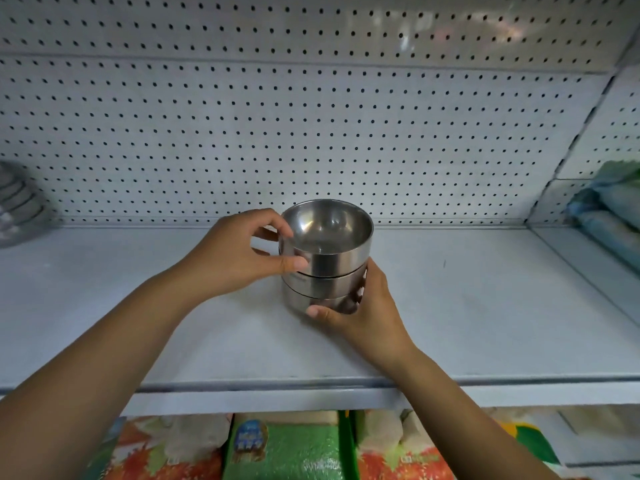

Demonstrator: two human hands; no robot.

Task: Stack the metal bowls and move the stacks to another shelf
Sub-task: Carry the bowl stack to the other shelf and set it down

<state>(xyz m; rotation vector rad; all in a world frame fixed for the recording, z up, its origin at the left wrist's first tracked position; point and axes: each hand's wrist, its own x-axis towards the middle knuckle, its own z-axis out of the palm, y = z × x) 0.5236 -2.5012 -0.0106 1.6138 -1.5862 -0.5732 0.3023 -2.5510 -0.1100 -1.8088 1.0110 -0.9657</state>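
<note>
Item: stack of metal bowls (325, 261), three nested, upright, mid-shelf between our hands. Our left hand (239, 254) pinches the top bowl's rim; our right hand (360, 313) cups the stack's base, nearer us. White shelf (485, 306), pegboard backing (311, 133); more bowls (20, 206) far left.

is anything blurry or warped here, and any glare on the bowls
Head view: the stacked bowls are fairly sharp, with soft highlights inside the top bowl; the grey stack at the left edge and the packages at the right edge are blurred; the pegboard rows bow from the wide lens.
</note>
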